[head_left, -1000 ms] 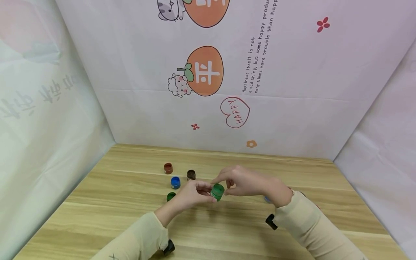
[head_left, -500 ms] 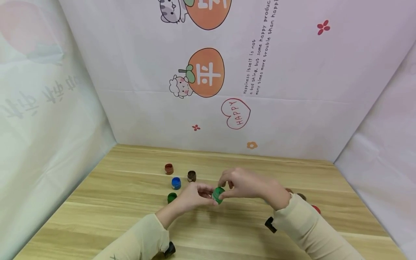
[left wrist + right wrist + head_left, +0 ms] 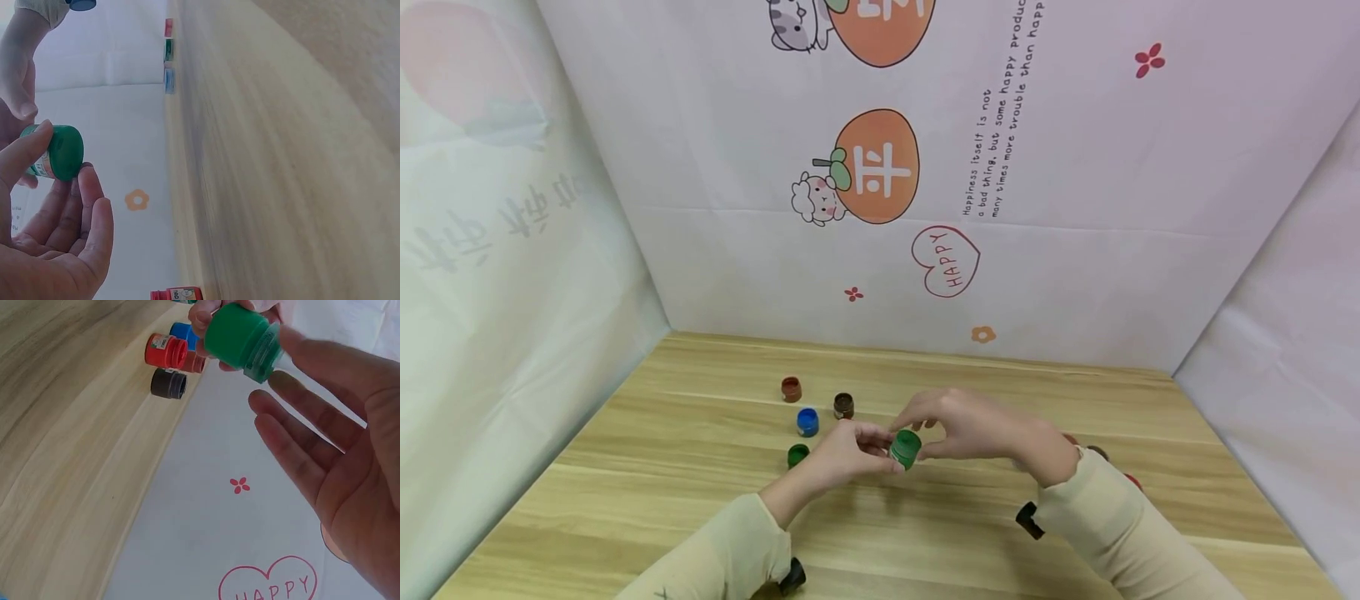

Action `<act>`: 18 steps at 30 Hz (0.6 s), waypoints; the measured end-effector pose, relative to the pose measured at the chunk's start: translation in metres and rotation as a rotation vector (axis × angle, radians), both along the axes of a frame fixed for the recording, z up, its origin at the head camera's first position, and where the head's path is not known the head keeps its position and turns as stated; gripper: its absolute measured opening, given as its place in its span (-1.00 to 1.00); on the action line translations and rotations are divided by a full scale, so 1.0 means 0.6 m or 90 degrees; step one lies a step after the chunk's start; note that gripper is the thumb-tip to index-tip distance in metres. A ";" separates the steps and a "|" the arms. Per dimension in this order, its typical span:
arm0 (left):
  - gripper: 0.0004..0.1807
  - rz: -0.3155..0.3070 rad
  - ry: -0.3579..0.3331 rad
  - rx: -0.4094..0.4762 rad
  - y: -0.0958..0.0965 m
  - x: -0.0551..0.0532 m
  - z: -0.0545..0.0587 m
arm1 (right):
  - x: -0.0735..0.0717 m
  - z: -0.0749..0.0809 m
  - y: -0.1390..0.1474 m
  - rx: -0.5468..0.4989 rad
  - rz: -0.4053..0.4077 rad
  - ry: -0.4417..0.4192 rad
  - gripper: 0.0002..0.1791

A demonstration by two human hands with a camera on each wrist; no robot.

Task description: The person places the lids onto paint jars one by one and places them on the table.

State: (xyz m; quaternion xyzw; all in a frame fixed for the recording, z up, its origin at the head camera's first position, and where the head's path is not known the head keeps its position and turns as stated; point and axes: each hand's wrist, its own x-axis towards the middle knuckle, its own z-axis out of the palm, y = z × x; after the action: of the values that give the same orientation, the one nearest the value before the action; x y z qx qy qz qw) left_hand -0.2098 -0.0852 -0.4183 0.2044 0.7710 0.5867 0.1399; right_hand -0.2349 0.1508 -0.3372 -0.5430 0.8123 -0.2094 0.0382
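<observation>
Holding grn jar (image 3: 905, 450), wall txt "HAPPY" (image 3: 946, 261)

head: green jar (image 3: 797, 455) partly behind left hand (image 3: 844, 457); red lid (image 3: 1134, 481) partly behind right sleeve (image 3: 1097, 504) | left wrist: red jar (image 3: 178, 294) cut at bottom; held jar (image 3: 67, 153) label partly under thumb

**Pale all round, touched with colour**

Surface (image 3: 940, 542): light wood, grain running mostly sideways. Back cloth (image 3: 700, 125): white, creased across. On it I note an orange fruit (image 3: 877, 167) bearing a white character, a curly white sheep figure (image 3: 815, 200) beside it; grey striped cat figure (image 3: 795, 27) higher, partly seen. Right of these, sideways lines of English text (image 3: 995, 158). Lower, a red heart outline (image 3: 946, 261) lettered HAPPY. Small red flower (image 3: 853, 294) and orange flower (image 3: 982, 334) nearer the surface. Left cloth (image 3: 550, 317): faint lettering (image 3: 523, 215). Right cloth (image 3: 1285, 333): whitish, wrinkled.
</observation>
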 end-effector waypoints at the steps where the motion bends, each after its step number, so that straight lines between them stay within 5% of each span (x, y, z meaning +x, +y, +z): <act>1: -0.59 -0.001 0.002 0.001 0.000 0.000 0.000 | 0.000 0.000 -0.001 -0.001 0.012 0.006 -0.65; 8: -0.63 -0.008 0.009 -0.002 0.004 0.000 -0.006 | 0.002 -0.004 -0.006 -0.008 0.029 -0.011 -0.72; 18: -0.62 -0.012 0.002 0.002 0.006 0.000 -0.006 | 0.008 -0.005 -0.008 0.024 -0.058 -0.036 -0.79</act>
State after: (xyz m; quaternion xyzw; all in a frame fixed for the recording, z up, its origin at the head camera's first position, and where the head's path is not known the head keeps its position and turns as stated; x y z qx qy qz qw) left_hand -0.2096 -0.0815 -0.4219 0.2130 0.7684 0.5862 0.1436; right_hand -0.2298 0.1460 -0.3403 -0.4983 0.8387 -0.2111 0.0617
